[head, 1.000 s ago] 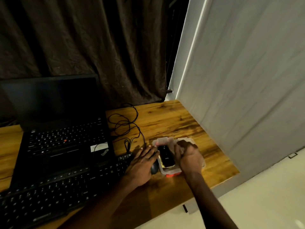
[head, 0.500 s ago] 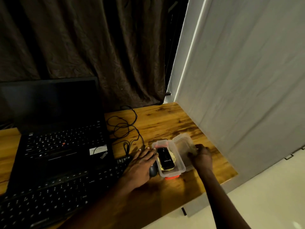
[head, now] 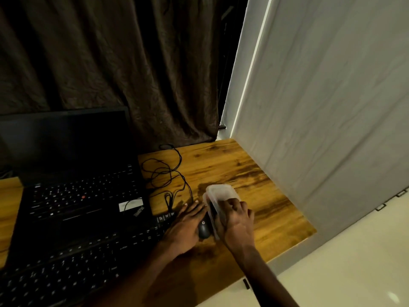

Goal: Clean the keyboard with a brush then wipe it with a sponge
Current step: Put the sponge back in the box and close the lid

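Observation:
A black external keyboard (head: pixel 84 264) lies along the desk's front left, in front of an open black laptop (head: pixel 73 196). A clear plastic box (head: pixel 211 214) stands right of the keyboard, with its translucent lid (head: pixel 221 191), blurred, at its far end. My right hand (head: pixel 236 222) is over the box with its fingers curled down into it, hiding what is inside. My left hand (head: pixel 186 227) lies flat at the keyboard's right end, fingers apart, touching a black mouse (head: pixel 204 229). No brush or sponge shows.
Black cables (head: pixel 163 171) coil on the wooden desk (head: pixel 254 180) behind the hands. A grey wall (head: pixel 321 107) borders the desk's right side and a dark curtain (head: pixel 110 63) hangs behind. The desk's front edge runs just below my right forearm.
The right hand took the lid off the box and put it down to the right, then came back left over the open box. The left hand stayed by the mouse.

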